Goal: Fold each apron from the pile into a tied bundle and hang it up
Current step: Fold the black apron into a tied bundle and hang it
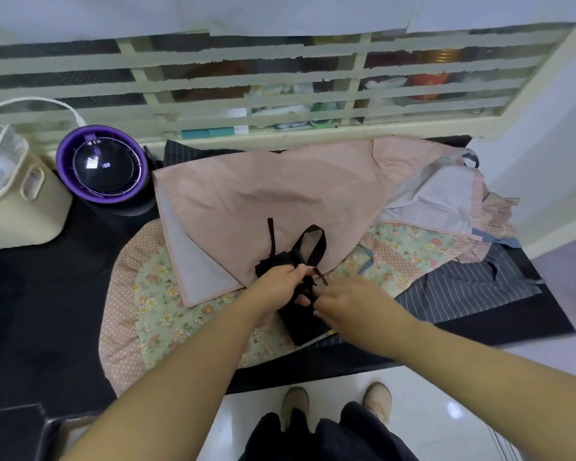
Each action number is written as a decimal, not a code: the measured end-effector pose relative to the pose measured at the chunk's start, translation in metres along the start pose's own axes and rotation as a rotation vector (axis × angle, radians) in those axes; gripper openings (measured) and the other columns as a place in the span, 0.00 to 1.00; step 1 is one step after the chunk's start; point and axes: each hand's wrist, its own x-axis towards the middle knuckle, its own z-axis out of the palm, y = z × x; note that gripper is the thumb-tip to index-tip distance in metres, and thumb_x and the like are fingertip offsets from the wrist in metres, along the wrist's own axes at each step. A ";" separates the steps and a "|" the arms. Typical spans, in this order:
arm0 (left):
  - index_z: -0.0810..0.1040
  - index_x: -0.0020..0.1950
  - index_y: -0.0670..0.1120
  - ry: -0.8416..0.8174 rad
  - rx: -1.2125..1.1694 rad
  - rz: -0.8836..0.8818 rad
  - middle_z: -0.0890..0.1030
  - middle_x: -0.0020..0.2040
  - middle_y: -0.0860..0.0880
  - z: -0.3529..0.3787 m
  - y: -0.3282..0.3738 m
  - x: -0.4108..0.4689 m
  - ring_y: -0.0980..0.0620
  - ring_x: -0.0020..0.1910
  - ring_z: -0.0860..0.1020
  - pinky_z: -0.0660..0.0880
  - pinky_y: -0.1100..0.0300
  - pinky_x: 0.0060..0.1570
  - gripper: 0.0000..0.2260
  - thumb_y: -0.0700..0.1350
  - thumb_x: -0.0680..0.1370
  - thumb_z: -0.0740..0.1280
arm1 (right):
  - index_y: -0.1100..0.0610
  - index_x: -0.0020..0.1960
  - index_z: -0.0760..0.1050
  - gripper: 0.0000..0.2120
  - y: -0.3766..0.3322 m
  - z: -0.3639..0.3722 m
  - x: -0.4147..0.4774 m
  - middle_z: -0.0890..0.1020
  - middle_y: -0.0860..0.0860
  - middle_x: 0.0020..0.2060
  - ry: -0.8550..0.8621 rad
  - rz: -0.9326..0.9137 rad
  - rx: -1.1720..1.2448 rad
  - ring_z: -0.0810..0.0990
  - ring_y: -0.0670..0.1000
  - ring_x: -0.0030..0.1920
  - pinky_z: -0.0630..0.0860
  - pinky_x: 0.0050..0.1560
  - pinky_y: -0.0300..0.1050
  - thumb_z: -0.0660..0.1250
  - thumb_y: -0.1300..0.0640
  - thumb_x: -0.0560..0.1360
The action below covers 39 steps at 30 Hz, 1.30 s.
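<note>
though cluttered, blk counter [47, 311] w/ apron pile [263, 194]

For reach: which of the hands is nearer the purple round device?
Left. The left hand is right of the purple round device; the right hand is farther right.

Reference item: the pink apron [263, 191], plain salmon pink, with a pale grey-lilac underside showing at its turned-back corners. At its near edge: the bundle [296, 322], solid black, with black straps [315, 241]. Beneath it, near left: the floral apron [167, 314], pale green with small orange and white flowers, bordered in pink with white dots. Beneath it, right: the striped apron [463, 287], dark grey with thin white pinstripes. Left of it: a round appliance [102, 164], purple rim, black centre; farther left, a cream basket [24, 207]. Under all: a black table [47, 294].
</note>
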 end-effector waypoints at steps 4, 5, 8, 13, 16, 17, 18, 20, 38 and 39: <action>0.79 0.49 0.46 -0.059 -0.030 -0.119 0.79 0.42 0.48 -0.005 0.011 -0.004 0.55 0.35 0.74 0.74 0.64 0.39 0.15 0.46 0.84 0.54 | 0.51 0.32 0.79 0.06 -0.013 0.018 0.000 0.79 0.46 0.31 -0.083 -0.117 -0.107 0.77 0.50 0.34 0.75 0.35 0.40 0.76 0.54 0.63; 0.80 0.48 0.45 -0.045 -0.032 -0.123 0.80 0.43 0.47 -0.007 0.012 -0.002 0.54 0.36 0.76 0.75 0.63 0.40 0.16 0.45 0.84 0.53 | 0.50 0.33 0.80 0.05 -0.013 0.014 0.000 0.81 0.46 0.34 -0.071 -0.123 -0.100 0.77 0.50 0.38 0.75 0.37 0.42 0.74 0.51 0.65; 0.79 0.46 0.45 0.034 0.112 -0.037 0.80 0.44 0.46 -0.004 0.016 -0.001 0.53 0.40 0.79 0.77 0.58 0.48 0.16 0.45 0.84 0.53 | 0.49 0.34 0.80 0.15 -0.006 -0.003 0.001 0.80 0.45 0.36 -0.072 0.004 0.032 0.74 0.50 0.42 0.73 0.41 0.44 0.61 0.44 0.73; 0.79 0.55 0.41 0.139 0.848 0.446 0.71 0.62 0.48 0.007 -0.003 -0.021 0.52 0.52 0.74 0.69 0.64 0.55 0.15 0.48 0.83 0.56 | 0.58 0.39 0.76 0.12 0.010 -0.025 0.020 0.76 0.46 0.32 -0.084 0.637 0.769 0.72 0.44 0.33 0.70 0.38 0.42 0.61 0.55 0.79; 0.79 0.59 0.42 0.068 0.932 0.577 0.58 0.75 0.45 -0.002 -0.017 -0.022 0.46 0.68 0.68 0.62 0.64 0.65 0.15 0.49 0.82 0.57 | 0.57 0.46 0.78 0.09 0.014 -0.027 0.033 0.79 0.47 0.39 -0.123 0.870 1.034 0.75 0.44 0.35 0.71 0.36 0.35 0.59 0.58 0.80; 0.80 0.58 0.44 0.074 0.967 0.606 0.56 0.76 0.44 -0.004 -0.021 -0.021 0.45 0.71 0.65 0.61 0.62 0.68 0.16 0.50 0.82 0.57 | 0.57 0.45 0.78 0.10 0.015 -0.026 0.035 0.79 0.47 0.39 -0.151 0.900 1.102 0.74 0.44 0.34 0.71 0.36 0.35 0.59 0.58 0.80; 0.82 0.56 0.45 0.087 0.997 0.652 0.57 0.76 0.42 -0.005 -0.025 -0.019 0.43 0.72 0.63 0.60 0.59 0.70 0.17 0.51 0.82 0.57 | 0.57 0.44 0.78 0.10 0.015 -0.024 0.036 0.79 0.48 0.39 -0.186 0.919 1.174 0.74 0.44 0.34 0.70 0.37 0.36 0.59 0.59 0.79; 0.83 0.53 0.47 0.103 1.044 0.732 0.58 0.76 0.41 -0.002 -0.030 -0.016 0.42 0.72 0.65 0.60 0.56 0.71 0.20 0.54 0.80 0.54 | 0.56 0.43 0.78 0.10 0.013 -0.019 0.038 0.79 0.48 0.37 -0.261 0.921 1.309 0.73 0.45 0.35 0.69 0.38 0.39 0.59 0.60 0.79; 0.81 0.49 0.48 0.461 0.264 0.216 0.82 0.43 0.49 0.000 -0.040 -0.023 0.54 0.44 0.79 0.69 0.69 0.38 0.12 0.48 0.82 0.59 | 0.62 0.42 0.68 0.12 0.011 0.014 0.020 0.77 0.57 0.41 0.664 1.635 2.127 0.78 0.52 0.40 0.72 0.36 0.38 0.50 0.64 0.80; 0.82 0.48 0.46 0.467 0.285 0.245 0.82 0.43 0.45 0.000 -0.037 -0.022 0.51 0.43 0.79 0.71 0.63 0.38 0.12 0.49 0.81 0.61 | 0.61 0.42 0.68 0.11 0.011 0.014 0.018 0.78 0.57 0.40 0.651 1.607 2.117 0.79 0.53 0.41 0.73 0.40 0.40 0.51 0.63 0.80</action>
